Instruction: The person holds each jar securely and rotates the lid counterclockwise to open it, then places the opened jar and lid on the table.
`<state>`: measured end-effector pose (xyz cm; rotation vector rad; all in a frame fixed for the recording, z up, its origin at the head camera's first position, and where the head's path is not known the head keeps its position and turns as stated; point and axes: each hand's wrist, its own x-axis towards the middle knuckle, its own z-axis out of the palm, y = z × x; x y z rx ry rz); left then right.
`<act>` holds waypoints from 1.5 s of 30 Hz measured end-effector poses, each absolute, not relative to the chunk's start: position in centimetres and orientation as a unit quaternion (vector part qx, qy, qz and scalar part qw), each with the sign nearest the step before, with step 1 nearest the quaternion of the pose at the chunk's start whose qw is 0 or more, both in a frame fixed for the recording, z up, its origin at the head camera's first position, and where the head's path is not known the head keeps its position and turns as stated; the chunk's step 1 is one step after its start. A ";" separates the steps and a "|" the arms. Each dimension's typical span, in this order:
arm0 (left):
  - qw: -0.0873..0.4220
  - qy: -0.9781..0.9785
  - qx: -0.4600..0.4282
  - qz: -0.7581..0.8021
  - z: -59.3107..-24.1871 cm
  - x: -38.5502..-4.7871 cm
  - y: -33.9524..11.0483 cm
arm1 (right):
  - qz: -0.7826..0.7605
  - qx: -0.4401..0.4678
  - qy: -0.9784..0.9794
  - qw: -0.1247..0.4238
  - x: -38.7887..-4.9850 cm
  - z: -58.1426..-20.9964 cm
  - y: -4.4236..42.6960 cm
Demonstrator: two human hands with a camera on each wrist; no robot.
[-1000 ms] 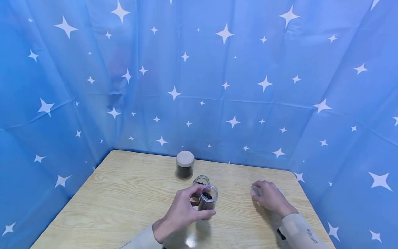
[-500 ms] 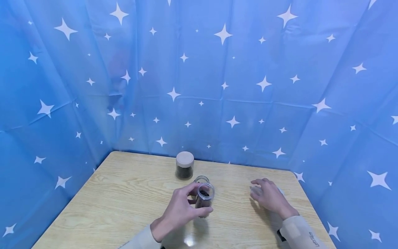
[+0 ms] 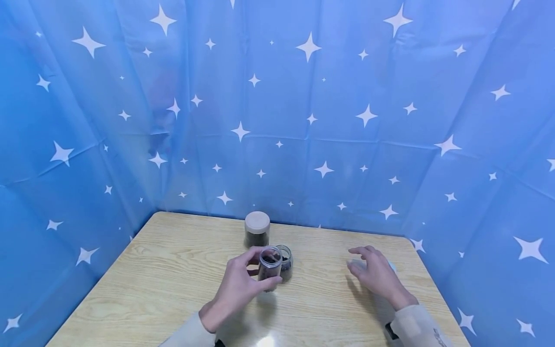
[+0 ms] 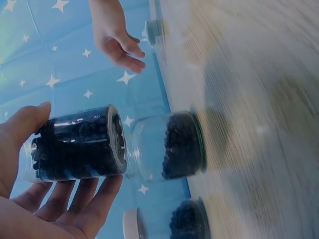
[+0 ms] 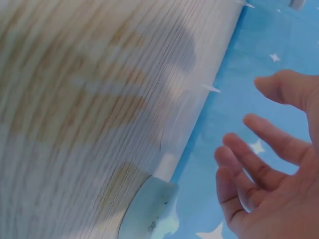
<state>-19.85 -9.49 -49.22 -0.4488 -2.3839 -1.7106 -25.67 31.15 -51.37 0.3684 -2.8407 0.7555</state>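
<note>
My left hand (image 3: 240, 277) grips a clear jar (image 3: 270, 270) without a lid, holding dark bean-like pieces. In the left wrist view this jar (image 4: 79, 144) is off the table, its base showing, thumb on one side and fingers on the other. Just behind it, an open glass jar (image 3: 285, 265) with similar dark contents stands on the table. Farther back is a third jar (image 3: 257, 230) with a pale lid and dark contents. My right hand (image 3: 377, 274) hovers above the right side of the table, fingers loosely bent and holding nothing, as the right wrist view of that hand (image 5: 279, 164) shows.
The wood-grain table (image 3: 173, 270) reaches back to a blue curtain (image 3: 277, 111) with white stars. A pale teal object (image 5: 149, 209) lies on the table by my right hand, mostly hidden by that hand in the head view.
My left hand has moved left and slightly back with the gripped jar, so more of the open jar behind shows on its right. My right hand has hardly moved.
</note>
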 end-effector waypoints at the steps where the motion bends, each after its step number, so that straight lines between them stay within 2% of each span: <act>1: 0.089 -0.801 -0.147 -0.574 -49.2 -19.9 -9.6 | 0.256 0.122 -0.955 0.090 -25.6 -51.3 31.1; 18: 0.147 -0.826 -0.095 -0.535 -50.6 -21.7 -11.4 | 0.269 0.122 -0.948 0.122 -24.1 -51.1 30.4; 30: 0.106 -0.865 -0.077 -0.485 -52.5 -24.0 -11.8 | 0.263 0.157 -0.938 0.161 -22.9 -50.3 29.5; 38: 0.073 -0.863 -0.075 -0.494 -53.9 -24.4 -12.1 | 0.259 0.159 -0.940 0.155 -22.6 -50.3 29.0; 45: 0.066 -0.860 -0.086 -0.498 -53.4 -24.9 -12.0 | 0.260 0.166 -0.939 0.153 -22.8 -49.9 28.6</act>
